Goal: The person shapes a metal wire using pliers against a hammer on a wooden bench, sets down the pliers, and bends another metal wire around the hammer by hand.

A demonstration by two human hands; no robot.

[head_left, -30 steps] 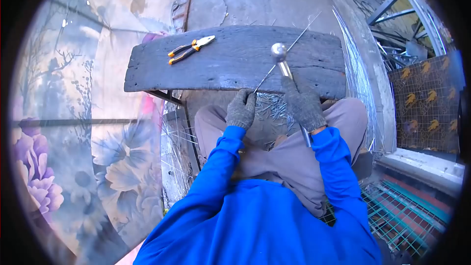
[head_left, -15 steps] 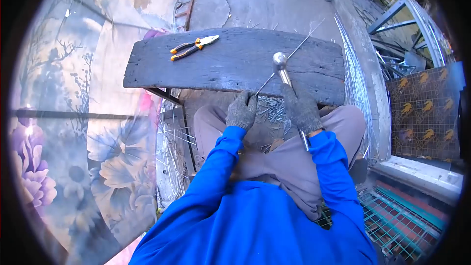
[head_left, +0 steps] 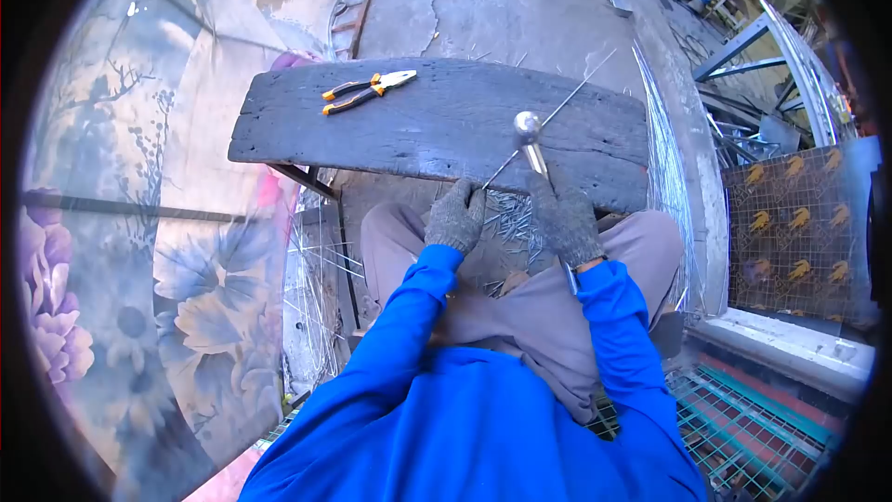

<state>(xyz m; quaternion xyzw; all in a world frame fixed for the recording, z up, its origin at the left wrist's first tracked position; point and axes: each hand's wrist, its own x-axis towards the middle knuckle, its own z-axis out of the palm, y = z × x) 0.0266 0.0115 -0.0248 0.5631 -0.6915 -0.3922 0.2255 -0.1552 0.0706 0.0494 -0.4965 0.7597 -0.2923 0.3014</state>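
Observation:
My left hand (head_left: 456, 216), in a grey knit glove, is closed on the near end of a thin metal rod (head_left: 582, 84). The rod slants away to the right across a dark wooden bench (head_left: 372, 144). My right hand (head_left: 566, 221), gloved too, grips the handle of a hammer with a round shiny metal head (head_left: 528, 125). That head is over the bench, close to the rod; whether they touch I cannot tell. Pliers with orange and black handles (head_left: 370, 90) lie slightly open on the left part of the bench.
Several short cut rods (head_left: 511, 220) lie on the ground between my knees. Long thin wires (head_left: 662, 144) run past the bench's right end. A flowered sheet (head_left: 209, 251) hangs at left. Metal frames (head_left: 748, 46) and a patterned panel (head_left: 788, 232) stand at right.
The hammer head has shifted slightly toward me and left, still close to the rod. My left hand keeps its grip on the rod. The whole view has tilted a little.

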